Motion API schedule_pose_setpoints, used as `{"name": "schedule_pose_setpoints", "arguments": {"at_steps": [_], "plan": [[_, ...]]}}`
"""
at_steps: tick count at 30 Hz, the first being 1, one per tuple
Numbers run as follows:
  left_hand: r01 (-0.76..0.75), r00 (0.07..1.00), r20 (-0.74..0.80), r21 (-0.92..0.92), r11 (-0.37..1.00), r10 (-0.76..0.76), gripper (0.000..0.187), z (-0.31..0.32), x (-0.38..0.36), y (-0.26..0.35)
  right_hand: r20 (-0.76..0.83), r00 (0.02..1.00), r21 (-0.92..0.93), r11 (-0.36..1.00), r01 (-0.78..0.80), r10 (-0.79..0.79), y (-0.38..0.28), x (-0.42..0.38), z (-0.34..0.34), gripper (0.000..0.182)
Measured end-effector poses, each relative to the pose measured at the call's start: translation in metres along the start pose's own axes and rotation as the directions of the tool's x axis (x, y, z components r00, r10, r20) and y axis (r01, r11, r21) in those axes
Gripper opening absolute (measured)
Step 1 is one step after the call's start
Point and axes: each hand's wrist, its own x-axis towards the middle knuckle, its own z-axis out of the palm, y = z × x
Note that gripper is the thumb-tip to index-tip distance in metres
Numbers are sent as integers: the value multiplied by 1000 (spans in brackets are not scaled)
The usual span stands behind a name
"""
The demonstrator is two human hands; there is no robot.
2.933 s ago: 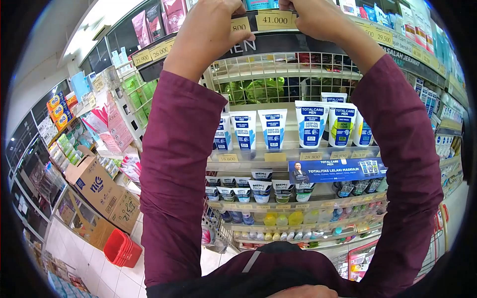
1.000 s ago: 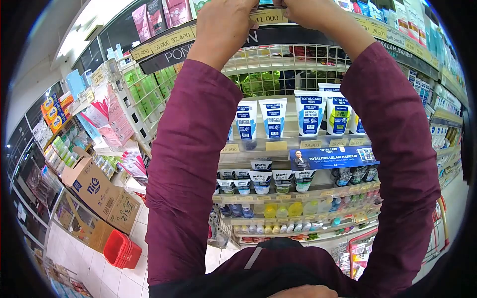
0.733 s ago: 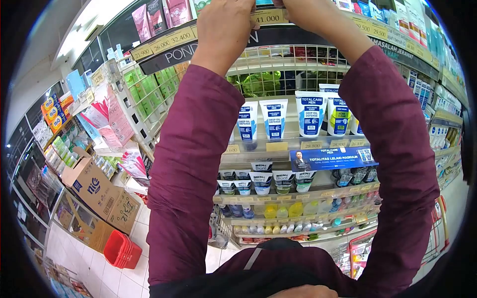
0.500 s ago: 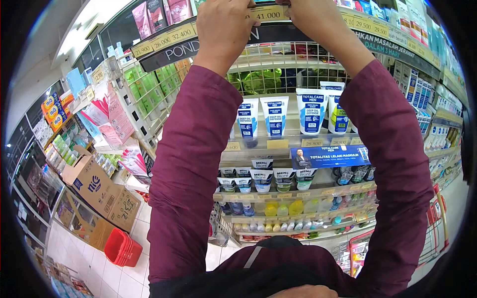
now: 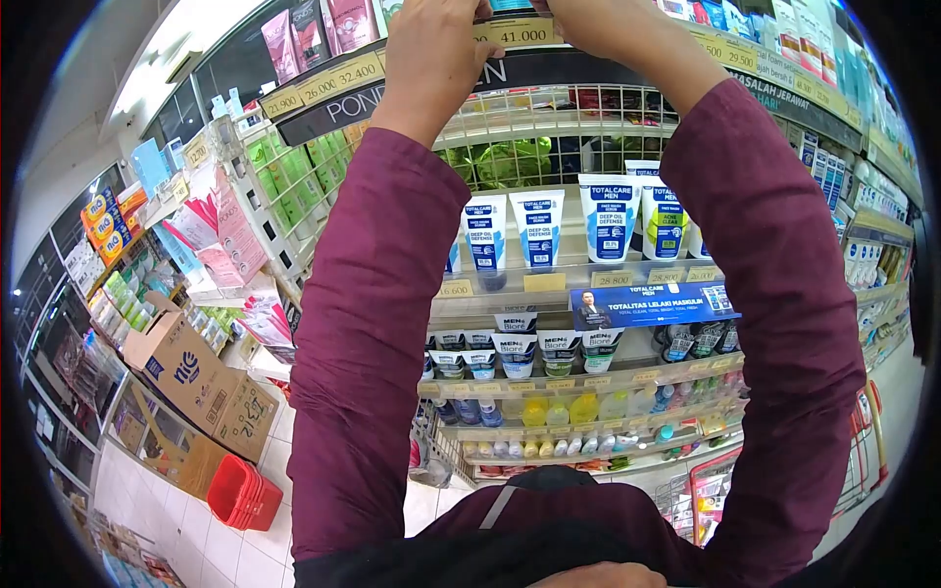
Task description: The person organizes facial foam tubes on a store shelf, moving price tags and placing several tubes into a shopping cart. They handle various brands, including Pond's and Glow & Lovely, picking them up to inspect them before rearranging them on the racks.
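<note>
Both your arms are raised to the top shelf edge. The yellow price tag (image 5: pixel 527 32) reading 41.000 sits in the shelf's front rail, between your two hands. Your left hand (image 5: pixel 436 49) pinches its left end with curled fingers; your right hand (image 5: pixel 598 22) grips its right end, fingers bent over the rail. Below the rail stand the face-wash tubes (image 5: pixel 608 218) behind a wire basket (image 5: pixel 549 113); your maroon sleeves (image 5: pixel 377 323) block much of the shelving.

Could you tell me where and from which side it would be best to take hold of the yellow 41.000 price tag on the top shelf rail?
Probably by its two short ends, from the front: the price tag lies flat along the rail, and the left hand and right hand already flank it.
</note>
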Motion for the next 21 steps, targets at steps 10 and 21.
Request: {"name": "schedule_pose_setpoints", "arguments": {"at_steps": [10,21], "plan": [[-93,986,134,-62,994,101,33,-13,1,-15,-96,994,-93,995,34,-43,-7,-5,10,13],[-157,975,173,115,981,136,23,-5,9,-12,-236,964,-206,976,77,-126,-9,-18,18,10]]}}
